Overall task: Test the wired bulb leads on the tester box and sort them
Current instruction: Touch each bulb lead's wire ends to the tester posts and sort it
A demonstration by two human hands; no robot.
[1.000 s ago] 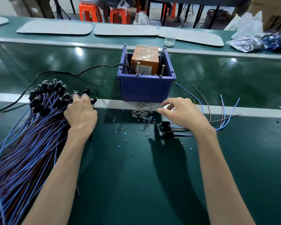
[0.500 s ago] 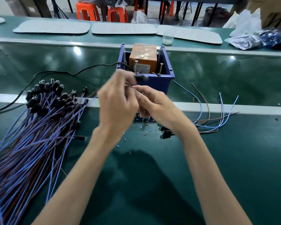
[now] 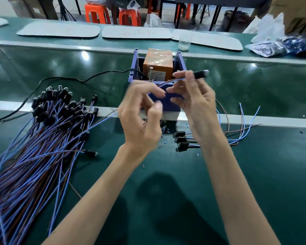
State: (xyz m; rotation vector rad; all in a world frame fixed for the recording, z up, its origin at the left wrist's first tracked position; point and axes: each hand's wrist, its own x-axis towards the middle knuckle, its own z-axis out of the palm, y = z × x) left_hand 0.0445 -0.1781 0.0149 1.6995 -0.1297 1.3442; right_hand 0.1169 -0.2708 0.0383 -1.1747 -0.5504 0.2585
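Nearest me, both forearms reach out over the green counter (image 3: 263, 174). On its left side a bundle of bulb leads (image 3: 34, 147) fans out, blue and brown wires toward me, black bulb ends away. Past my right wrist lies a small group of leads (image 3: 181, 141); the forearm hides where their wires cross to the right. Loose wire clippings (image 3: 166, 129) are scattered between the hands and partly covered by them.

Both hands are raised in front of the blue bin (image 3: 181, 62) and block most of its front wall. My right hand (image 3: 196, 103) pinches one bulb lead (image 3: 200, 74) between thumb and forefinger, just behind its black bulb end, which points right. Its wires slant down-left toward my left hand (image 3: 140, 117). That hand's fingers (image 3: 155, 91) are curled but blurred, so I cannot tell whether they grip the wires.

Inside the bin stands the orange tester box (image 3: 157, 65), with a black cable (image 3: 60, 80) trailing off left. Farther back are a clear cup (image 3: 184, 43), white boards (image 3: 136, 33), plastic bags (image 3: 272, 46) and orange stools (image 3: 97, 13).
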